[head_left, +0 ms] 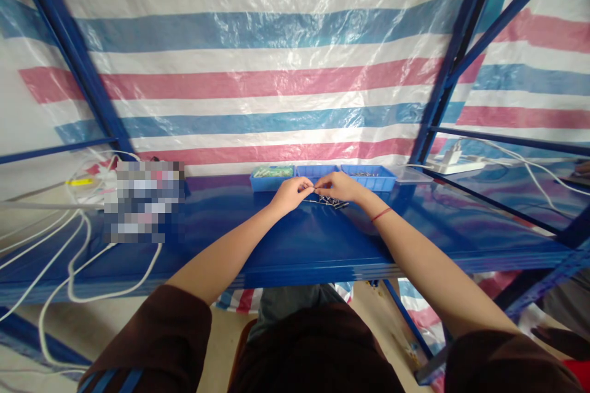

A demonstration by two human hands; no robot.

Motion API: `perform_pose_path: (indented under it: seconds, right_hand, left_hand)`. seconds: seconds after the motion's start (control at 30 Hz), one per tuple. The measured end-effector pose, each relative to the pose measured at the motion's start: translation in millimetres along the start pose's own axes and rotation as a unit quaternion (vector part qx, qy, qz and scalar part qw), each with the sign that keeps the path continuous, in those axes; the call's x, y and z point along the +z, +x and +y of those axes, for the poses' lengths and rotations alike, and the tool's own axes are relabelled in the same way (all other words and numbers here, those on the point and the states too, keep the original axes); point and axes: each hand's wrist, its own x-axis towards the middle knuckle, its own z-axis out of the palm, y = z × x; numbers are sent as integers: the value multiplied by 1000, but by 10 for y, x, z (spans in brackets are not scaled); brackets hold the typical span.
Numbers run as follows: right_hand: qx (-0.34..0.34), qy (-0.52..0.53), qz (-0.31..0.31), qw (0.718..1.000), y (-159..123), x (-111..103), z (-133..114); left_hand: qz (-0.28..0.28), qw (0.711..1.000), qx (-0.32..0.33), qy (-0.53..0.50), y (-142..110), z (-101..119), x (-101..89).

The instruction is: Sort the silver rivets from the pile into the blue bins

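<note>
My left hand (294,193) and my right hand (338,186) meet fingertip to fingertip above the blue tabletop (295,239). Both are closed in a pinch. Something small and dark shows between the fingertips, too tiny to name. Just below my right hand lies a loose pile of small, dark, metallic-looking pieces (332,201). Behind the hands stand blue bins: the left bin (271,183) holds pale green pieces, the middle bin (318,170) is partly covered by my hands, and the right bin (380,183) has some small pieces in it.
White cables (85,239) run over the table's left side, by a blurred patch (142,202) and a yellow item (79,182). A white power strip (456,163) lies at the right. Blue frame posts (76,55) rise before a striped plastic sheet (271,86).
</note>
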Motion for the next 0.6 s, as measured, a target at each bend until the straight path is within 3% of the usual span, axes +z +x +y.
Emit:
perform_pose_path:
  seconds: [0.2,0.43,0.6]
  right_hand:
    - [-12,60,12,998,7,7,48]
    - [-7,80,20,997,6,20,25]
    - [-13,75,65,995,18,17,-29]
  left_hand:
    - [73,992,-53,-93,12,44,33]
    - [89,986,-66,-124,16,73,40]
    - [97,985,-54,-134,35,36,46]
